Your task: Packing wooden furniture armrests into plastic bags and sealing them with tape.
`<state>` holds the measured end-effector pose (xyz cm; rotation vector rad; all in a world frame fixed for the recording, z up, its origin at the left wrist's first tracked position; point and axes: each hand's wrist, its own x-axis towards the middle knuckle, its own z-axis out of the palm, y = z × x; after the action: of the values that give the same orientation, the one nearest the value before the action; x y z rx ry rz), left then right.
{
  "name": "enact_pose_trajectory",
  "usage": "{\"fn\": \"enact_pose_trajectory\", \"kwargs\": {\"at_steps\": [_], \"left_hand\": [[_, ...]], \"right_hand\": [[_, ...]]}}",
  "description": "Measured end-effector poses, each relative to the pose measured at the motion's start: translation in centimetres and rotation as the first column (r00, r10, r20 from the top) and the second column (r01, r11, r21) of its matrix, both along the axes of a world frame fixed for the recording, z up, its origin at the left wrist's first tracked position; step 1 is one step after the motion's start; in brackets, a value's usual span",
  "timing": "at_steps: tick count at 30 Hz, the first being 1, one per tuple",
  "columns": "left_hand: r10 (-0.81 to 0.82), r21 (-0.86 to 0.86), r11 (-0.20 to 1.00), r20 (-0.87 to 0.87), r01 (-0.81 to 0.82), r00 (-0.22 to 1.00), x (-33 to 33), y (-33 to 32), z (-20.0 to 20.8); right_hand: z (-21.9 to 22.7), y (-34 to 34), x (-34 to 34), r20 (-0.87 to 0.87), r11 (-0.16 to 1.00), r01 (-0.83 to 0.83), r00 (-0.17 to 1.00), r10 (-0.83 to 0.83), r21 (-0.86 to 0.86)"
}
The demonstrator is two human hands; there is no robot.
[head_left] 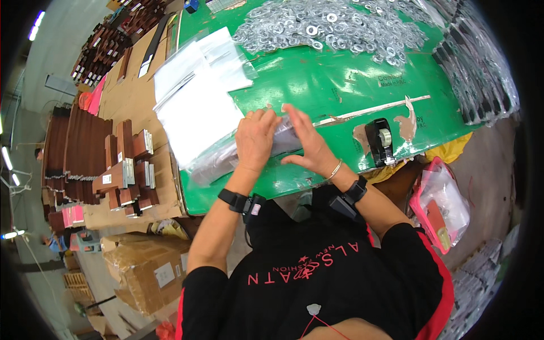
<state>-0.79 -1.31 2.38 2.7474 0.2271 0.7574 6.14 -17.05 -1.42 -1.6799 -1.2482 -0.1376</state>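
A long, narrow package in clear plastic film (217, 162) lies aslant on the green tabletop near its front edge, its left end blurred. My left hand (254, 139) is closed over the middle of it, fingers bent and pressed against the film. At the package's right end is my right hand (310, 144), its fingers stretched out and its thumb spread apart. Part of the package shows between the two hands; the palms hide the rest. White sheets or clear plastic bags (195, 99) lie in a stack just left of my left hand.
A black tape dispenser (381, 141) stands to the right. Small bagged metal rings (328, 28) are heaped at the back. Bagged dark parts (476, 73) pile up at the far right. Brown bars (79, 153) are stacked at left, above a cardboard box (141, 272). A pink-edged bin (439, 204) hangs at right.
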Motion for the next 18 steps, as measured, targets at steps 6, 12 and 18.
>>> {"fn": "enact_pose_trajectory", "kwargs": {"at_steps": [6,12,18], "left_hand": [[0.068,-0.201,0.978,0.083,-0.051,0.994,-1.2,-3.9,-0.6],[0.074,-0.63,0.773,-0.028,-0.075,0.997,-0.3,-2.6,-0.8],[0.142,-0.608,0.774,-0.106,-0.177,0.984,0.1,-3.0,-0.9]], "right_hand": [[-0.3,-0.5,0.1,-0.612,0.992,-0.05,0.783,0.109,0.113],[-0.4,-0.4,0.2,-0.705,0.987,-0.096,0.691,0.16,0.129],[-1.3,0.9,-0.6,-0.795,0.958,-0.034,0.549,0.257,0.285]]}}
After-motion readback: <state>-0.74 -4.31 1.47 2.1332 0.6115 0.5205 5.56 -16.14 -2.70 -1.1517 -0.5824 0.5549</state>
